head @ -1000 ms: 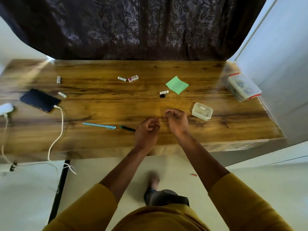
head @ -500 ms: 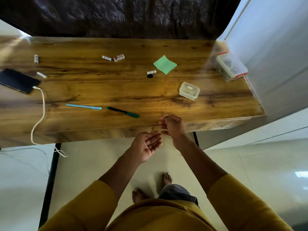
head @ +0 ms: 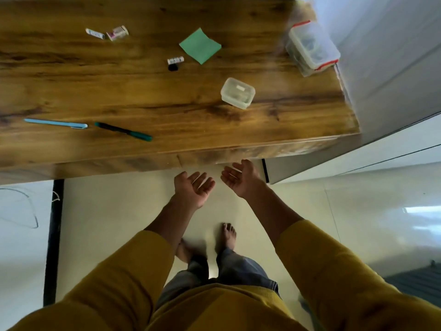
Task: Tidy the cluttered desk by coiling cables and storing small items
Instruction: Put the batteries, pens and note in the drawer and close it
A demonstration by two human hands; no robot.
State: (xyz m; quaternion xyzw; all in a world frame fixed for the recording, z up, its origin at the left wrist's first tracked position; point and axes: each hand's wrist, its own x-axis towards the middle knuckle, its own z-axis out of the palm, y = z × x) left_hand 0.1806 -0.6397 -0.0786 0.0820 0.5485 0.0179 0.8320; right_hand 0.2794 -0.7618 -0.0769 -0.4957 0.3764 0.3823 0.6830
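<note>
Where a second ago both hands worked fingertip to fingertip over the counter's [head: 214, 130] near edge, the left hand [head: 193, 189] and right hand [head: 241, 179] now hang palm-up below that edge, fingers spread and holding nothing I can make out. The view has also swung right, so the phone and its cable are out of frame. I judge a small item slipped off and the storing step is stalled. On the counter, the green pen [head: 123, 131] lies with its long axis running left to right, teal tip toward the right, just beside the blue pen [head: 56, 123], end to end with it. The small clear box [head: 237, 93] sits well right of both, near the lidded container [head: 312, 47].
</note>
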